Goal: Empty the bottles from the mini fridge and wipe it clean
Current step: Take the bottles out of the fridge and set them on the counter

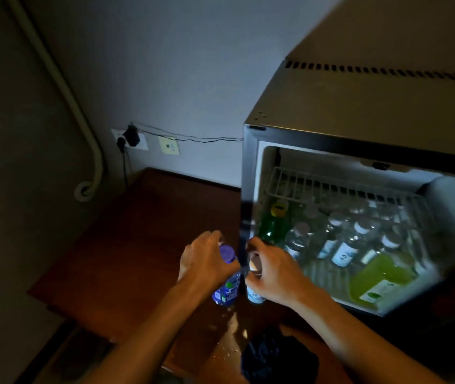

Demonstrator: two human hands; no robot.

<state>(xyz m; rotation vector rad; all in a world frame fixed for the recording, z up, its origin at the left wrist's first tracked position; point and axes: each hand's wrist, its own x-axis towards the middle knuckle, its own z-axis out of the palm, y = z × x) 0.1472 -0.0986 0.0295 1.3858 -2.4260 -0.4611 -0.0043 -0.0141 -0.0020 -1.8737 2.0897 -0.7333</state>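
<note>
The mini fridge (331, 112) stands open on the dark wooden worktop (126, 245), its lit interior crowded with bottles; a green bottle with a yellow cap (274, 223) stands at the front left, several clear bottles with pale caps (351, 239) fill the middle, and a bottle of yellow-green drink (378, 278) lies tilted at the front right under the wire shelf (345, 189). Just outside the fridge's left front edge, the left hand (207, 261) grips a blue bottle with a purple cap (226, 284) by its neck, fingers curled round it; its base is at the worktop, though whether it touches is unclear. Just beside it, the right hand (273, 273) grasps a clear bottle with a pale label (254, 292) from above, fingers wrapped round its top; the two bottles are almost touching. A crumpled dark cloth (279, 358) lies on the worktop near the lower edge, between the forearms; wet spots glisten on the wood beside it. On the wall behind, a plug sits in a socket (129, 138) with a thin cable (193, 137) running toward the fridge.
</note>
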